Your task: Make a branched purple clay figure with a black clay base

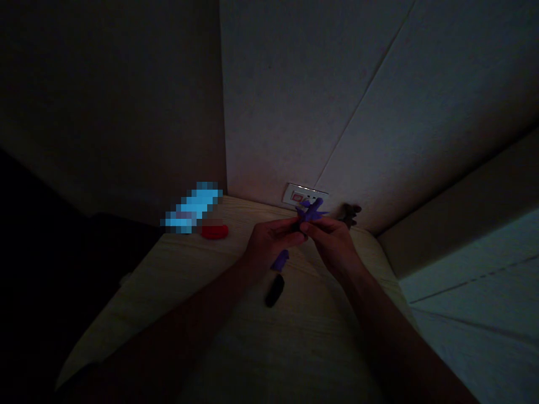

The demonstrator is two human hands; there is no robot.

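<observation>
Both hands meet above the far part of the wooden table (240, 314). A purple piece (312, 210) with a rounded stem and pointed, fin-like edges rises from between the fingertips; its kind is unclear in the dim light. My left hand (269, 241) is closed on its lower end, where something dark shows. Thumb and fingers of my right hand (330, 238) pinch it from the other side. Just below the hands, a smaller purple piece (280, 260) lies on the tabletop. Nearer to me rests a black oblong piece (274, 290).
On the left stand a pixelated bright blue area (193, 207) and a red rounded object (214, 231). A wall socket (297, 196) sits behind the hands. A small dark object (349, 214) is by the wall on the right. Walls close off the back.
</observation>
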